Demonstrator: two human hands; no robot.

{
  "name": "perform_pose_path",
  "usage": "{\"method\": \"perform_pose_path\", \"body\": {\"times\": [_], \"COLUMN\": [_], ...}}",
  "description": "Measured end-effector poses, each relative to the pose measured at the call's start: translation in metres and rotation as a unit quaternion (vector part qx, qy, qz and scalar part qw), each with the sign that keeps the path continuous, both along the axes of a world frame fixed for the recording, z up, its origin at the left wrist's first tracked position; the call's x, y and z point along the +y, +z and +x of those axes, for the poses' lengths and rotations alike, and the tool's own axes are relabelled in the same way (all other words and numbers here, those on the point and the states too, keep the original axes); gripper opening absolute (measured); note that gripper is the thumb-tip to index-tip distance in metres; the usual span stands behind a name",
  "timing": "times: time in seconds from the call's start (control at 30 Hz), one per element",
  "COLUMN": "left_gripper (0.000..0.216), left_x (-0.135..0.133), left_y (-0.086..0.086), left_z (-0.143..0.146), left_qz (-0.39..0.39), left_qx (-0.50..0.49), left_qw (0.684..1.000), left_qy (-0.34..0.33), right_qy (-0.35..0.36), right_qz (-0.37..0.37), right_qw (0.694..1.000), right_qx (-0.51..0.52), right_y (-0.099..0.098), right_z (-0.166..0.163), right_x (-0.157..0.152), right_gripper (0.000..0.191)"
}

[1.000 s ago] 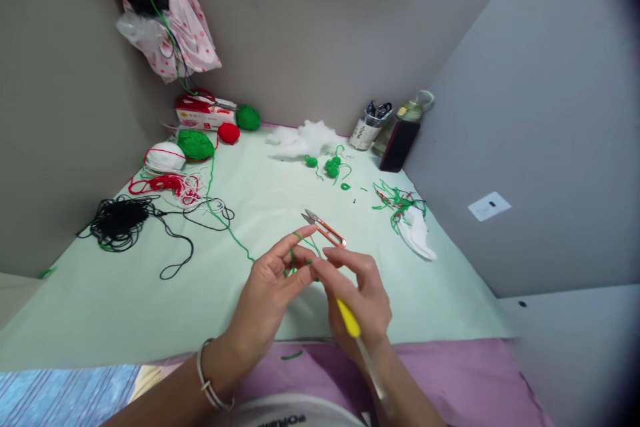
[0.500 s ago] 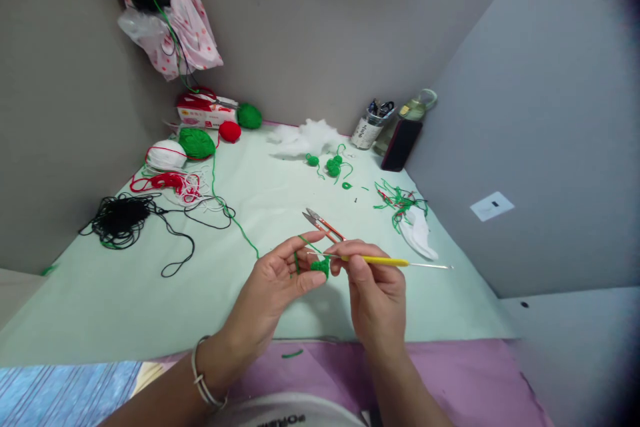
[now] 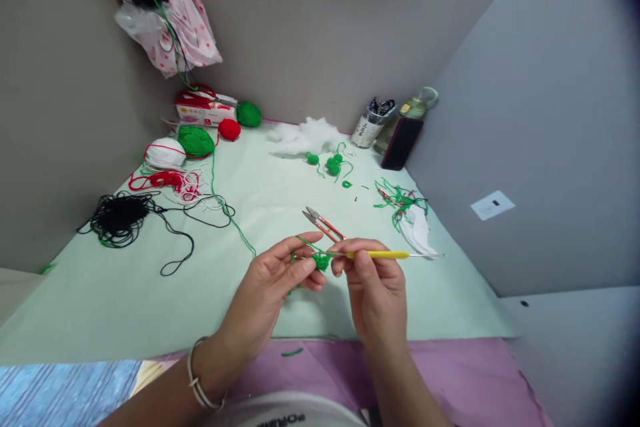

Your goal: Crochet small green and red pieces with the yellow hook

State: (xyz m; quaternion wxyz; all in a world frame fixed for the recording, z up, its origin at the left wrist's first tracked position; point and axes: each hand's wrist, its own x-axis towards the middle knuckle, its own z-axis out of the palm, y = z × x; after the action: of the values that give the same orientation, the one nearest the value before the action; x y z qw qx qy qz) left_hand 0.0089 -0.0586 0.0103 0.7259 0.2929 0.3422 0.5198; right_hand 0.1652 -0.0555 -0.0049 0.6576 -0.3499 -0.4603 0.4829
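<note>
Fuzzy green yarn piece (image 3: 321, 261), glossy yellow-handled hook (image 3: 380, 255)

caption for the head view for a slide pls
Left hand pinches a small green crochet piece while the right hand works a yellow crochet hook into it.

Snips (image 3: 324, 224) lie just beyond the hands (image 3: 320, 280); bare cloth (image 3: 125, 307) left.

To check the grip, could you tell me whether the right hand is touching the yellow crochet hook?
Touching: the head view shows the right hand pinching the yellow crochet hook between thumb and forefinger.
</note>
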Motion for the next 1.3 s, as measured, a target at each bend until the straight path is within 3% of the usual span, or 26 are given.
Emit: {"method": "perform_pose_path", "body": {"times": [0.37,0.6,0.7,0.8,0.9,1.0,1.07,1.17,1.3], "left_gripper": [0.027,0.027,0.030,0.029,0.029,0.029,0.030,0.030,0.034], "left_x": [-0.004,-0.005,-0.005,-0.005,-0.007,-0.008,-0.008,-0.008,-0.005], "left_y": [-0.007,-0.002,0.000,0.000,0.002,0.005,0.005,0.004,-0.001], "left_z": [-0.005,-0.004,-0.003,-0.003,-0.004,-0.003,-0.002,-0.003,-0.005], "left_qz": [0.060,0.135,0.187,0.210,0.195,0.178,0.153,0.103,0.074], "left_qx": [0.103,0.216,0.262,0.293,0.291,0.271,0.240,0.167,0.097], "left_qw": [0.992,0.963,0.937,0.920,0.925,0.935,0.952,0.978,0.992], "left_qy": [0.032,0.093,0.133,0.153,0.150,0.142,0.117,0.065,0.021], "right_qy": [-0.012,-0.055,-0.055,-0.067,-0.086,-0.105,-0.098,-0.083,-0.095], "right_qz": [0.073,0.154,0.199,0.263,0.297,0.324,0.315,0.258,0.189], "right_qw": [0.992,0.966,0.938,0.887,0.837,0.815,0.834,0.896,0.948], "right_qx": [-0.098,-0.199,-0.277,-0.374,-0.452,-0.469,-0.442,-0.352,-0.240], "right_y": [0.006,0.008,0.009,0.010,0.009,0.006,0.004,0.002,0.003], "right_z": [0.005,0.005,0.007,0.008,0.008,0.007,0.007,0.004,-0.002], "right_x": [-0.009,-0.015,-0.020,-0.026,-0.029,-0.028,-0.028,-0.026,-0.023], "right_gripper": [0.020,0.025,0.029,0.033,0.042,0.046,0.045,0.038,0.031]}}
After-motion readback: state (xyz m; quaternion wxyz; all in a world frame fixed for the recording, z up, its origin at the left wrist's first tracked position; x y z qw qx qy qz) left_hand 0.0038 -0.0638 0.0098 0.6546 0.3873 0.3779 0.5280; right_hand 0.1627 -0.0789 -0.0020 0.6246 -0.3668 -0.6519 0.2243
